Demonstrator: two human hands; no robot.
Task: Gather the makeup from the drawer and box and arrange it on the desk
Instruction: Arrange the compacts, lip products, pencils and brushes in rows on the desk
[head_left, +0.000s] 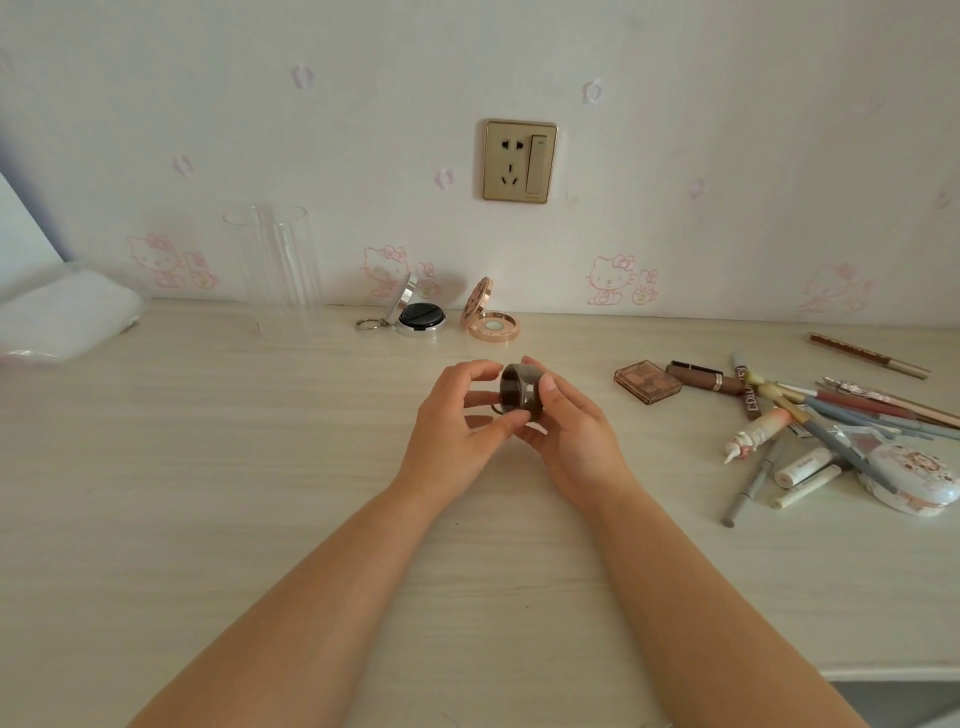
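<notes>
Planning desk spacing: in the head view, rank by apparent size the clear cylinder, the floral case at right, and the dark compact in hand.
1. Clear cylinder
2. Floral case
3. Dark compact; it sits nearer the camera than the cylinder, yet looks smallest.

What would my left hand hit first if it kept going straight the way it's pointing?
Probably the brown jar that the left hand already grips together with the right hand. Past that, its line leads roughly toward the gold compact by the wall, though depth is unclear.
</notes>
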